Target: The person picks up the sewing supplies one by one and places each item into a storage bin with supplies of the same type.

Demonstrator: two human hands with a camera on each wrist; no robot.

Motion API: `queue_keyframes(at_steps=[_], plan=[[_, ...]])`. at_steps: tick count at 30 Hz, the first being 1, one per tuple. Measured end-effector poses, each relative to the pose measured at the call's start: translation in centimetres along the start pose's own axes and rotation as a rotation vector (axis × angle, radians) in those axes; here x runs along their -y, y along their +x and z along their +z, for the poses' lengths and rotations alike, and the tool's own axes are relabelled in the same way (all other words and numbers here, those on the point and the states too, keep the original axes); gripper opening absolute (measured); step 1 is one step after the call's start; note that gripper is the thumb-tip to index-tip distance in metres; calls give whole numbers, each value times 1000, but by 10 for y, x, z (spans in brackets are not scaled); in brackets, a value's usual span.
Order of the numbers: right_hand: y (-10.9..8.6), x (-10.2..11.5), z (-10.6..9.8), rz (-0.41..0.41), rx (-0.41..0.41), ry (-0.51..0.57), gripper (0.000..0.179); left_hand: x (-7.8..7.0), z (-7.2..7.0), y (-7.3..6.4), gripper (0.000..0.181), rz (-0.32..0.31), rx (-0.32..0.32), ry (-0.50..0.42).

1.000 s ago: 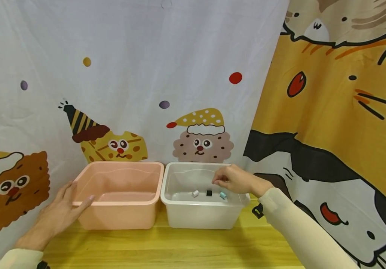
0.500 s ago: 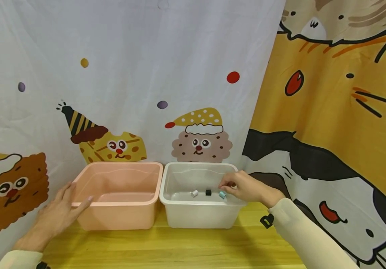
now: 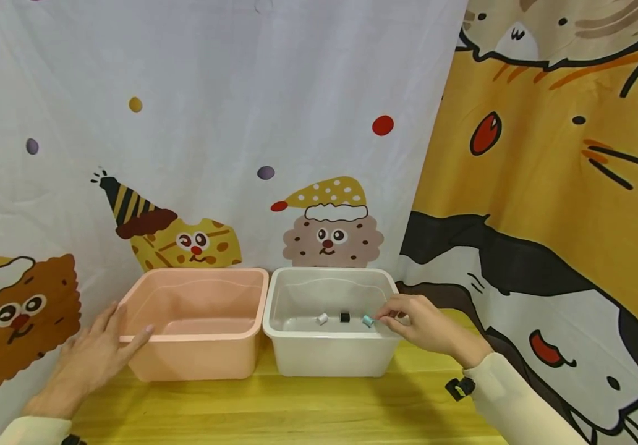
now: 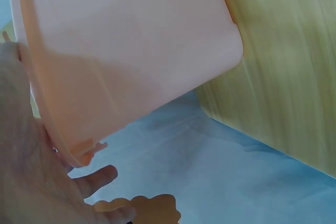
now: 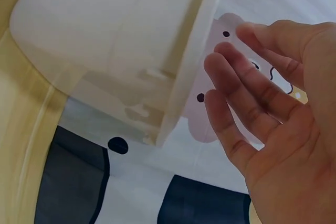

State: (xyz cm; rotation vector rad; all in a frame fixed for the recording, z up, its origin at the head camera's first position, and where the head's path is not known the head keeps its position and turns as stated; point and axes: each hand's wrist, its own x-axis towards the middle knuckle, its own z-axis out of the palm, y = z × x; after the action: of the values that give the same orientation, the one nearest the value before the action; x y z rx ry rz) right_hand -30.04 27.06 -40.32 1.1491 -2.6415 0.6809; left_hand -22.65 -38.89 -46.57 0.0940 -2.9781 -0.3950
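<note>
My left hand (image 3: 91, 355) rests on the left rim of a pink plastic bin (image 3: 196, 358), its fingers spread. The left wrist view shows that hand (image 4: 31, 156) along the rim of the same bin (image 4: 131, 40). Over the right rim of a white plastic bin (image 3: 332, 357) hovers my right hand (image 3: 421, 321), fingers loosely bent. Nothing shows in the right hand (image 5: 278, 114) in the right wrist view, where it is apart from the bin wall (image 5: 105, 35). Inside the white bin lie a small white cylinder (image 3: 322, 319), a black cylinder (image 3: 345, 317) and a light blue cylinder (image 3: 368, 321).
Both bins stand side by side on a yellow wooden table (image 3: 241, 411). A white cartoon-print curtain (image 3: 202, 123) hangs right behind them. An orange cat-print cloth (image 3: 547, 173) covers the right side.
My right hand has moved right and slightly down, from above the white bin's inside to its right rim. The left hand and the cylinders stay in place.
</note>
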Motion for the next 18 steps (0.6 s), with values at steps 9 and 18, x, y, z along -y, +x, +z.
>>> queue_keyframes(at_steps=[9, 18], plan=[[-21, 4, 12, 37, -81, 20, 21, -11, -1, -10, 96, 25, -86, 4], [-40, 14, 29, 44, -184, -75, 24, -68, 14, -28, 81, 191, -304, 29]])
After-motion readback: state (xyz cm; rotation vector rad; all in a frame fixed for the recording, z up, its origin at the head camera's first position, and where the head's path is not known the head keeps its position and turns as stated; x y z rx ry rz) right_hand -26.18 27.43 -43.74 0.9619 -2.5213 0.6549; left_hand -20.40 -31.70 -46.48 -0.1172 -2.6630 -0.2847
